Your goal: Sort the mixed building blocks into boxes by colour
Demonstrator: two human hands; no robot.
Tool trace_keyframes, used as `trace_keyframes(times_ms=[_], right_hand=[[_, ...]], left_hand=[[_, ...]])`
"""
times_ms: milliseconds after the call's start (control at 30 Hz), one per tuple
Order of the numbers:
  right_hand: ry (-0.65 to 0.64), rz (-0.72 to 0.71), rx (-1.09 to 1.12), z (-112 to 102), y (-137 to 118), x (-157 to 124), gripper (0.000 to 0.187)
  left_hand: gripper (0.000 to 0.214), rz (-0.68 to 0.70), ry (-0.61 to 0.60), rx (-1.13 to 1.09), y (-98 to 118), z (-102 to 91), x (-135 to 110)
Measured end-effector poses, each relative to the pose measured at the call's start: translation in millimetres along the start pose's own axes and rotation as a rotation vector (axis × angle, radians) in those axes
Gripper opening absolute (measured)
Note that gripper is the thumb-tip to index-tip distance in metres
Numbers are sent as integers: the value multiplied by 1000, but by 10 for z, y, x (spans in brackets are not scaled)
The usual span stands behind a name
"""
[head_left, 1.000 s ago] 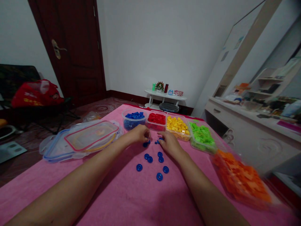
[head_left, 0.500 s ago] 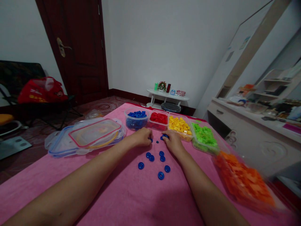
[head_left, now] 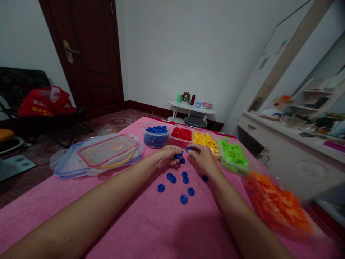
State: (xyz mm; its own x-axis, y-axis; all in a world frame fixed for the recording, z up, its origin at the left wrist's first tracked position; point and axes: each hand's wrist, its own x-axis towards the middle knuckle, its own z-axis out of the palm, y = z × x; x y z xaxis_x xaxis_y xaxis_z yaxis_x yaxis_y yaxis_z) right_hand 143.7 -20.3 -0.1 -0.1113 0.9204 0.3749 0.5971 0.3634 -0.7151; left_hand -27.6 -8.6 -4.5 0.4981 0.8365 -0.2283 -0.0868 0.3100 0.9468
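My left hand (head_left: 164, 158) and my right hand (head_left: 202, 157) meet over the pink cloth (head_left: 140, 216), both raised a little. The left fingers pinch small blue plastic pieces (head_left: 178, 156). The right fingertips pinch another blue piece (head_left: 189, 149). Several loose blue rings (head_left: 184, 199) lie on the cloth just in front of the hands. Behind the hands stands a round tub of blue pieces (head_left: 156, 136).
Tubs of red pieces (head_left: 181, 133), yellow pieces (head_left: 205, 140), green pieces (head_left: 233, 154) and orange pieces (head_left: 277, 207) line the cloth's far and right side. Stacked clear lids (head_left: 102, 155) lie at the left. A white dresser (head_left: 285, 151) stands at the right.
Both hands have lifted off the cloth with blue pieces pinched and come closer together. One more blue ring now shows on the cloth beside my right wrist.
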Motion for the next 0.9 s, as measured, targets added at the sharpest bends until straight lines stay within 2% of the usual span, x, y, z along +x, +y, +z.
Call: trace_keyframes(times_ms=[100, 167, 267, 333, 433, 500, 567, 700, 800, 900], right_hand=[[46, -93, 16, 3, -241, -6, 34], [113, -148, -27, 31, -307, -21, 29], [140, -172, -142, 106, -205, -59, 19], [35, -146, -236, 175, -62, -89, 21], [-154, -96, -363, 263, 99, -118, 26], [-200, -90, -383, 275, 121, -116, 19], [-156, -114, -339, 241, 78, -97, 17], [36, -188, -191, 134, -112, -59, 17], [61, -215, -101, 114, -269, -64, 19], [71, -221, -53, 130, -380, -89, 30]], left_hand=[[21, -150, -105, -398, 25, -11, -1], [26, -181, -146, -565, 23, -56, 9], [27, -249, -159, -688, 19, -135, 27], [23, -224, -111, -739, 23, -167, 28], [20, -141, -25, -761, 33, -178, 14], [19, -126, -11, -728, 29, -176, 10], [17, -113, -1, -670, 16, -173, 18], [23, -147, 0, -538, -11, -145, 36], [36, -203, -76, -530, -11, -92, 27], [41, -232, -137, -564, -16, -41, 17]])
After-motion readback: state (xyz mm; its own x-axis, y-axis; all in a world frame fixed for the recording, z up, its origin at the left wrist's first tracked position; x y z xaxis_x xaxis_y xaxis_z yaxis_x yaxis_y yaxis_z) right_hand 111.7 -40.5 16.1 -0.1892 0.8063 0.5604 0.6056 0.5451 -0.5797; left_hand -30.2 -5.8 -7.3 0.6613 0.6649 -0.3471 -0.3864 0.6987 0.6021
